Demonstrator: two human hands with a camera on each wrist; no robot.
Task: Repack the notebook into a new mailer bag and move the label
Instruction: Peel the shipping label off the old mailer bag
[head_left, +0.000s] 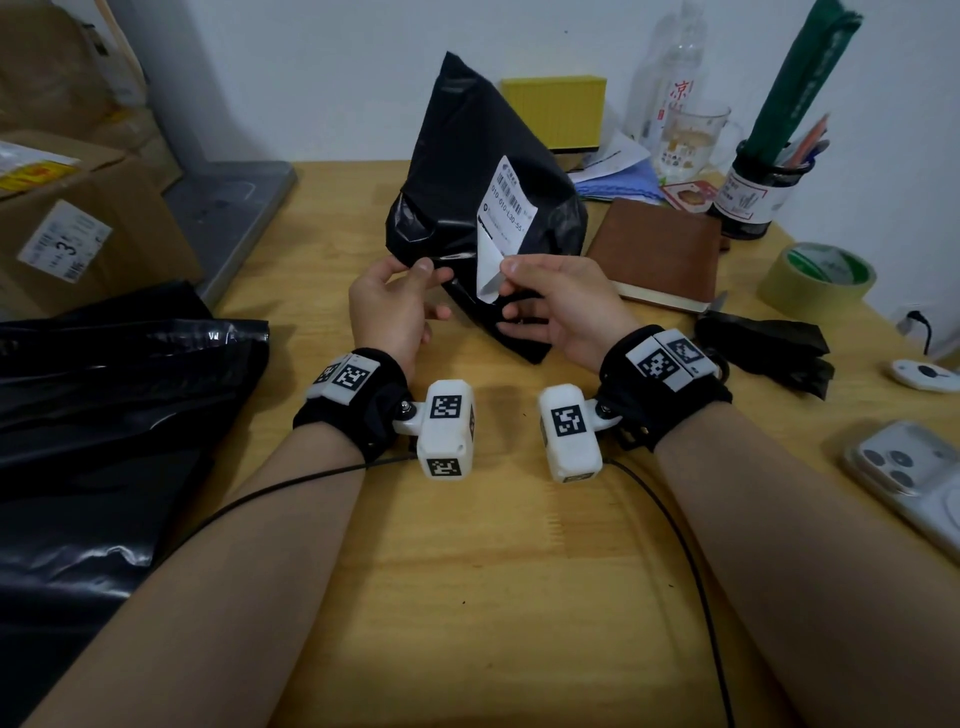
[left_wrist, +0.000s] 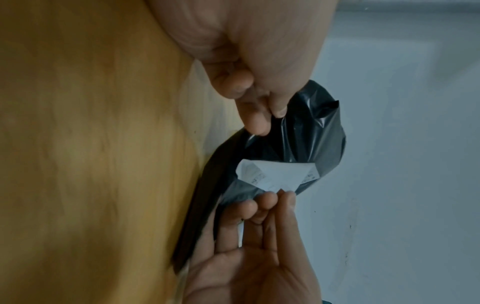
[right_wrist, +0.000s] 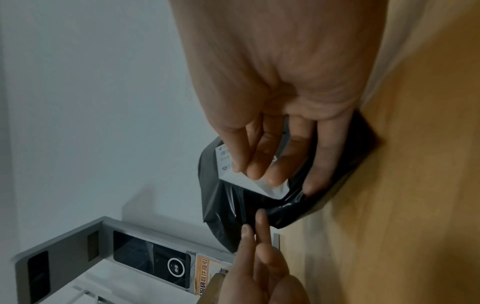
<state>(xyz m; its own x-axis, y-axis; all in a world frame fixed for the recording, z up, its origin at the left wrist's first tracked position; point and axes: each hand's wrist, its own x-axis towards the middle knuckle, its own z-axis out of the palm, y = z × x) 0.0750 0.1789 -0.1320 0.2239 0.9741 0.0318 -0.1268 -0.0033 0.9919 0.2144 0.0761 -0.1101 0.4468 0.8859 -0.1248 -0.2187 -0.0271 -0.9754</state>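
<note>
A crumpled black mailer bag (head_left: 467, 171) stands up at the table's middle, with a white shipping label (head_left: 506, 208) on its front. The label's lower end is peeled off and curls away. My right hand (head_left: 506, 275) pinches that loose corner between thumb and fingers; the right wrist view shows the pinch on the label (right_wrist: 272, 187). My left hand (head_left: 421, 270) pinches the bag's left edge, thumb on top; the left wrist view shows this grip on the bag (left_wrist: 311, 133). The brown notebook (head_left: 657, 249) lies flat to the right, outside any bag. More black mailer bags (head_left: 104, 415) lie at the left.
A tape roll (head_left: 815, 275), a black plastic scrap (head_left: 769, 343) and a phone (head_left: 909, 478) lie at the right. A pen jar (head_left: 753, 197), a glass mug (head_left: 691, 140) and a yellow box (head_left: 556, 109) line the back. Cardboard boxes (head_left: 67, 208) and a grey device (head_left: 228, 208) stand left.
</note>
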